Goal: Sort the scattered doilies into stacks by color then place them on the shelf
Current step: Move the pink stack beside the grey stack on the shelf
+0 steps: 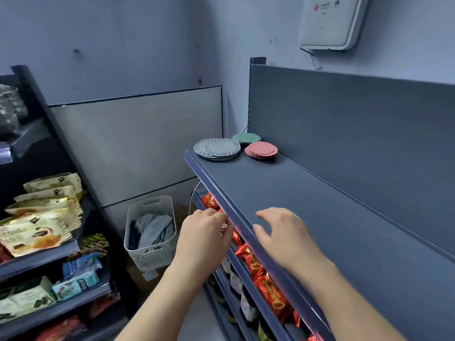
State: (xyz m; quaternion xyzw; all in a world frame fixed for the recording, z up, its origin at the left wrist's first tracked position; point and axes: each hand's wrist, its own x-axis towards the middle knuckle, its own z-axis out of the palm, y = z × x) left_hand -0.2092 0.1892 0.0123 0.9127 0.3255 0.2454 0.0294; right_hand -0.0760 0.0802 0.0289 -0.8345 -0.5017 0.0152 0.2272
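Shelf: the top board of a dark blue shelf (320, 217) runs from the near right to the far corner, with a back panel behind it.
Grey doilies: a stack of lacy grey doilies (217, 148) lies at the far end of the board, close to its front edge.
Green doilies: a smaller green stack (246, 138) sits behind the grey one, against the back panel.
Red doilies: a red stack (261, 150) lies just beside the green one, on its near side.
Left hand: the left hand (204, 232) is in front of the shelf's front lip, well apart from the stacks. Its fingers (209, 214) are loosely bent toward the lip and no hold on anything shows.
Right hand: the right hand (283, 232) hovers over the near part of the board, palm down. Its fingers (264, 214) are spread, relaxed and gripping nothing.
Below: red sweet packets (268, 289) fill the next level down, with jars (247, 306) under them.
Floor: a white basket (150, 232) holds grey cloth.
Left rack: snack bags (37, 217) are piled on it.
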